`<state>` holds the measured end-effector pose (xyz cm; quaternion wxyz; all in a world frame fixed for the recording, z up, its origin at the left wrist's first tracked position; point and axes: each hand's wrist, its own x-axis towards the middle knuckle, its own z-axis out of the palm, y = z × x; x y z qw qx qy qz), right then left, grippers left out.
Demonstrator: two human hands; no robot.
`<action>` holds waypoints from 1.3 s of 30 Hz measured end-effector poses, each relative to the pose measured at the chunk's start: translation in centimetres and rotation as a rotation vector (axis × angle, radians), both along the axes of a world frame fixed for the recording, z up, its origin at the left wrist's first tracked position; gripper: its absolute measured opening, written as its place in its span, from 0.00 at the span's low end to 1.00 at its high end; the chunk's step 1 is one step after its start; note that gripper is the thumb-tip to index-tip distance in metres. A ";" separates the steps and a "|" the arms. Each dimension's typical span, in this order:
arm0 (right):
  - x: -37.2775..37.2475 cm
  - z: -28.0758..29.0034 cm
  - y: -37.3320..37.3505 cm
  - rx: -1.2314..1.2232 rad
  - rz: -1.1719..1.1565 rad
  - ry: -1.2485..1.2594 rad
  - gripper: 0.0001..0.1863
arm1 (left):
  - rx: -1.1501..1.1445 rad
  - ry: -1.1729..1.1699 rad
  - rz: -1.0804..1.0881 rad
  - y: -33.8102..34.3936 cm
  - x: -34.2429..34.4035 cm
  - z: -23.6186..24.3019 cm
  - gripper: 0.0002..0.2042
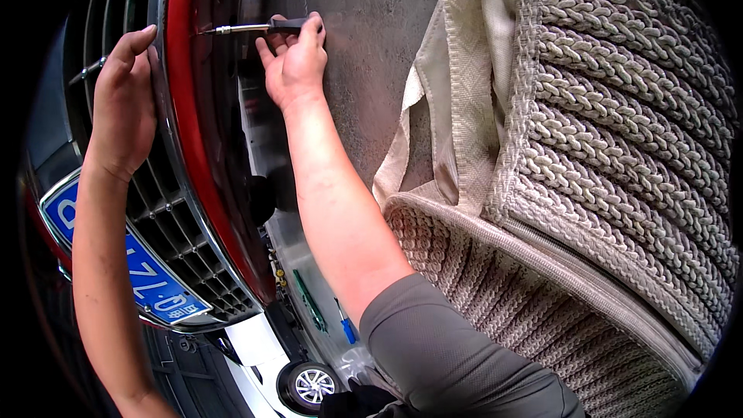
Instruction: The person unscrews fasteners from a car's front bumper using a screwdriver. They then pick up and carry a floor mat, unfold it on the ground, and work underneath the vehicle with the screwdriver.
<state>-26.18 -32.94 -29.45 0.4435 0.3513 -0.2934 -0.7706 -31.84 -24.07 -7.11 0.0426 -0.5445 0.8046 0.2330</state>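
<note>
A beige woven item (627,124) fills the right side of the view. At left stand a barred grille (169,207) and a curved red bumper strip (186,85), separated by chrome trim (183,174). The left hand (128,104) lies at the trim; 1 digit is extended, the others are largely hidden, so their spread cannot be determined. The right hand (298,70), the nearer hand, has its fingers clamped on the black handle of a slim driver (246,29). The driver's long axis runs left to right; its metal shaft points left from these fingers toward the dark panel (220,85) beside the strip. Tip contact cannot be confirmed.
</note>
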 end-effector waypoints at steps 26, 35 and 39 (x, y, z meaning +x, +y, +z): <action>0.7 -1.1 -0.6 -0.065 -0.129 -0.023 0.24 | 0.068 0.025 -0.004 -0.2 -0.1 0.1 0.24; 0.0 -0.7 -0.5 -0.026 -0.127 0.016 0.15 | 0.113 0.041 -0.027 -0.6 0.0 0.3 0.25; -1.3 -1.1 0.0 0.059 0.137 0.187 0.13 | 0.140 0.034 -0.046 -1.2 0.5 1.1 0.25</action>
